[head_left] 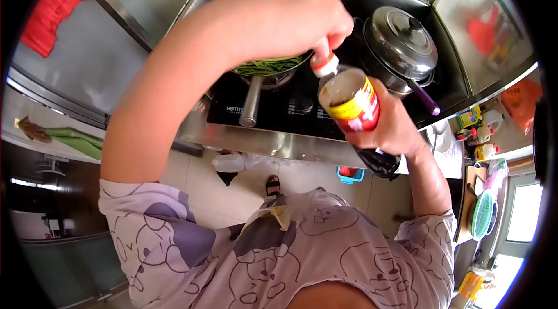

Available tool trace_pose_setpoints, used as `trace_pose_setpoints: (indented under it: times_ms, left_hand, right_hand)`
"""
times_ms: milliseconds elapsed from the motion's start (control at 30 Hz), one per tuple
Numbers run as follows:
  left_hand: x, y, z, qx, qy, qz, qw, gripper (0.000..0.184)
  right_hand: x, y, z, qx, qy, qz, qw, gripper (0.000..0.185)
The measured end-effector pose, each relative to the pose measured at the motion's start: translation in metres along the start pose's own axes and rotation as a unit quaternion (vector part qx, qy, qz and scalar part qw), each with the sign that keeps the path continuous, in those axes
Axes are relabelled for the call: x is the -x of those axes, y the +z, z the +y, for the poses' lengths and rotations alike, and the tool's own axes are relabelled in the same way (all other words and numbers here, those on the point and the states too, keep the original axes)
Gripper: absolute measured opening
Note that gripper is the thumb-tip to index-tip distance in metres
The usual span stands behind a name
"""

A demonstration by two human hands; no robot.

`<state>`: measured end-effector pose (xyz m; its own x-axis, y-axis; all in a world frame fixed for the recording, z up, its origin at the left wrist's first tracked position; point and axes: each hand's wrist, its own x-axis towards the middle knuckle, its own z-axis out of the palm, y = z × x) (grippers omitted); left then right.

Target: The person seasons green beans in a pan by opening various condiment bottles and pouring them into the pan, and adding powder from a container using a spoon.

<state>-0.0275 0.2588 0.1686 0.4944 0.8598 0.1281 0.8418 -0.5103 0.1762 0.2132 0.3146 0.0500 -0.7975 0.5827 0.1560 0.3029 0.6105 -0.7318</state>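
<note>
My right hand [392, 120] is wrapped around a large bottle [361, 112] with dark liquid and a red and yellow label. The bottle is tilted, its neck pointing up and to the left. At its mouth, the fingers of my left hand [331, 24] are closed on the red and white cap [324, 65]. Whether the cap is still attached, I cannot tell. Behind my left forearm, a pan [251, 102] holding green vegetables [270, 66] stands on the black stove [279, 108], partly hidden.
A lidded steel pot [401, 41] with a purple handle stands at the right of the stove. Several bottles [485, 134] and a green basket [482, 215] are on the right-hand counter. A blue container [350, 176] sits on the floor below the stove.
</note>
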Motion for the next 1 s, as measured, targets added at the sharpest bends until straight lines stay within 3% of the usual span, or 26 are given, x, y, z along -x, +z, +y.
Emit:
trace_pose_setpoints:
  times_ms: [67, 100, 133, 300, 500, 867, 1000]
  left_hand:
    - [-0.002, -0.016, -0.014, -0.047, -0.031, -0.033, 0.998, 0.011]
    - [-0.001, -0.037, -0.019, -0.008, -0.014, -0.083, 0.996, 0.010]
    - [0.008, -0.037, -0.025, -0.085, 0.025, -0.026, 0.996, 0.006]
    - [-0.013, -0.018, -0.107, -0.014, -0.014, -0.026, 0.999, 0.007]
    - [-0.008, -0.004, -0.162, -0.033, 0.013, -0.006, 0.999, 0.006]
    - [0.003, 0.017, -0.217, -0.031, 0.021, 0.013, 0.999, 0.010]
    - [0.000, 0.026, -0.239, -0.016, -0.043, 0.005, 0.999, 0.014]
  right_hand:
    - [-0.024, 0.003, -0.020, 0.013, 0.025, 0.014, 1.000, 0.086]
    - [-0.036, 0.006, -0.023, 0.019, 0.027, 0.017, 0.999, 0.084]
    - [-0.047, 0.008, -0.024, 0.027, 0.040, 0.019, 0.999, 0.082]
    - [-0.096, 0.017, -0.036, 0.088, 0.107, 0.011, 0.990, 0.078]
    - [-0.136, 0.026, -0.044, 0.181, 0.151, -0.014, 0.972, 0.080]
    - [-0.182, 0.042, -0.035, 0.223, 0.161, -0.040, 0.961, 0.076]
    - [-0.199, 0.046, -0.032, 0.234, 0.156, -0.048, 0.958, 0.076]
